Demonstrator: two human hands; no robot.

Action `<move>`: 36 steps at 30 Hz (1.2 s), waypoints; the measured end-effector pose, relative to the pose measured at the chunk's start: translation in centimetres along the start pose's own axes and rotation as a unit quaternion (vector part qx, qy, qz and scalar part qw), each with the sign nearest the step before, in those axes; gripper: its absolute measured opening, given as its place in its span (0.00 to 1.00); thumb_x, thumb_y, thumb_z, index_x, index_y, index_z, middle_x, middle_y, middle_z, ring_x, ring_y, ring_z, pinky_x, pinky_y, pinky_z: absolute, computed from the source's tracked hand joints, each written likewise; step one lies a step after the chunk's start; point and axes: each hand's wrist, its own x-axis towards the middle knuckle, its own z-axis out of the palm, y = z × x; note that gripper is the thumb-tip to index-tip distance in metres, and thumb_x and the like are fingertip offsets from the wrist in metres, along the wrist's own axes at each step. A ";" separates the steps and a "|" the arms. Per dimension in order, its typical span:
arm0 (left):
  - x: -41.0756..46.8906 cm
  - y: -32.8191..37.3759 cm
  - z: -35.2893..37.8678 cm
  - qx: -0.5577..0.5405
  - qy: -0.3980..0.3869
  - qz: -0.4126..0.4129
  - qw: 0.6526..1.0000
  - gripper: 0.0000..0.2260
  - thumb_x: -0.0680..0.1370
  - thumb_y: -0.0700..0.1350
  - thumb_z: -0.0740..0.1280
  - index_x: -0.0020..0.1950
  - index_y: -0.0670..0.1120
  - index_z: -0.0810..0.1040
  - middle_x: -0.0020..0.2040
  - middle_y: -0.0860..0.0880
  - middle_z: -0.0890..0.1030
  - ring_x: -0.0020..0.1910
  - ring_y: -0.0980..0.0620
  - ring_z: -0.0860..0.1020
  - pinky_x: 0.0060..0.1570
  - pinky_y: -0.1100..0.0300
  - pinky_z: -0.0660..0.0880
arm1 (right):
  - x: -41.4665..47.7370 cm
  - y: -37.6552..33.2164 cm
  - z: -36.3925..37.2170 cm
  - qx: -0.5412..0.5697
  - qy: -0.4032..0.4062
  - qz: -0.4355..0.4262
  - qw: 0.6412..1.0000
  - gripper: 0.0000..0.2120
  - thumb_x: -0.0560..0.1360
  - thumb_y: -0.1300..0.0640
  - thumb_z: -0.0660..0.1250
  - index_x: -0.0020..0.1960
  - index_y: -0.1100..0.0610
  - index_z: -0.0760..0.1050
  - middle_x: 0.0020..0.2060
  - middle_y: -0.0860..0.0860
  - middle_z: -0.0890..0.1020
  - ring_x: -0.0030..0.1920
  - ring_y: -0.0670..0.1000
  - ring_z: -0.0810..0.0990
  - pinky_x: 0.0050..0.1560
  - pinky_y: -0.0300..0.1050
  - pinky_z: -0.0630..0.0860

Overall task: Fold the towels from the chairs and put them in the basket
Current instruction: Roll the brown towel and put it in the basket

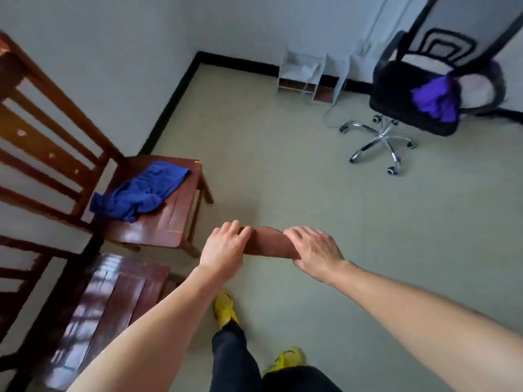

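Observation:
A folded brown towel (268, 242) is held in the air in front of me, above the floor. My left hand (225, 246) grips its left end and my right hand (314, 251) grips its right end, thumb underneath. A crumpled blue towel (141, 192) lies on the seat of the wooden chair (167, 224) at the left. A purple towel (437, 99) hangs over the black office chair (402, 89) at the far right. No basket is in view.
A second wooden chair (113, 301) stands at the lower left, close to my left arm. A white shelf unit (308, 77) sits against the far wall. My feet in yellow shoes (225, 308) stand on open beige floor.

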 end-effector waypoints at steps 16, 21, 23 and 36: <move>32.2 30.2 -13.8 0.103 0.113 0.363 0.919 0.30 0.60 0.41 0.76 0.60 0.47 0.72 0.46 0.47 0.79 0.40 0.45 0.79 0.36 0.54 0.77 | -11.7 33.6 -14.4 -0.076 0.182 0.304 0.932 0.33 0.61 0.63 0.69 0.65 0.48 0.68 0.55 0.49 0.78 0.55 0.54 0.78 0.41 0.49 0.77; 39.8 43.7 -16.6 0.129 0.111 0.481 0.860 0.29 0.59 0.41 0.76 0.59 0.46 0.77 0.45 0.47 0.79 0.40 0.45 0.79 0.37 0.54 0.78 | -18.8 42.1 -16.1 -0.091 0.203 0.425 0.877 0.35 0.58 0.66 0.72 0.63 0.50 0.71 0.57 0.50 0.78 0.54 0.55 0.79 0.40 0.48 0.77; 41.3 49.6 -16.9 0.139 0.116 0.529 0.829 0.30 0.57 0.42 0.77 0.59 0.47 0.77 0.45 0.47 0.80 0.39 0.45 0.79 0.36 0.55 0.78 | -22.3 44.8 -15.5 -0.093 0.212 0.465 0.854 0.34 0.58 0.66 0.72 0.63 0.52 0.72 0.57 0.51 0.78 0.53 0.55 0.79 0.39 0.49 0.77; 42.0 90.2 -13.8 0.155 0.112 0.678 0.710 0.29 0.64 0.42 0.74 0.65 0.48 0.75 0.51 0.47 0.80 0.42 0.46 0.78 0.40 0.55 0.74 | -50.0 65.2 -11.5 -0.076 0.186 0.629 0.751 0.28 0.66 0.61 0.72 0.65 0.53 0.71 0.54 0.52 0.80 0.50 0.56 0.80 0.39 0.48 0.77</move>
